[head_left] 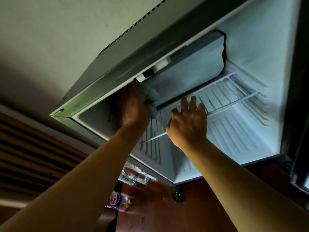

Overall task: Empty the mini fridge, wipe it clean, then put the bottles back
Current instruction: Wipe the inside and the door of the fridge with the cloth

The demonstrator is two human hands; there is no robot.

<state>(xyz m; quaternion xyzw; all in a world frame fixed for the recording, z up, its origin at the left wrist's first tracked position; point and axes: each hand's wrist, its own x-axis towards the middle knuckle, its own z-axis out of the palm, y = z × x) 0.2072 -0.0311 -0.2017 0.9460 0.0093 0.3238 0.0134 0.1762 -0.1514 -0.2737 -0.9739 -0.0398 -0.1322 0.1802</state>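
Observation:
The mini fridge (260, 52) stands open and tilted in the view, its white inside lit and holding no bottles. My left hand (133, 108) presses a pale blue cloth (150, 95) against the upper left corner, beside the freezer box (189, 69). My right hand (189, 121) rests with fingers spread on the white wire shelf (234, 91). Several clear water bottles (135, 177) lie on the floor below the fridge. A Pepsi bottle (117, 200) lies nearer to me.
The fridge door (299, 114) hangs open at the right edge, dark. The reddish-brown floor (150, 211) spreads under the fridge. A wall (50, 30) and a dark slatted panel (25, 156) fill the left side.

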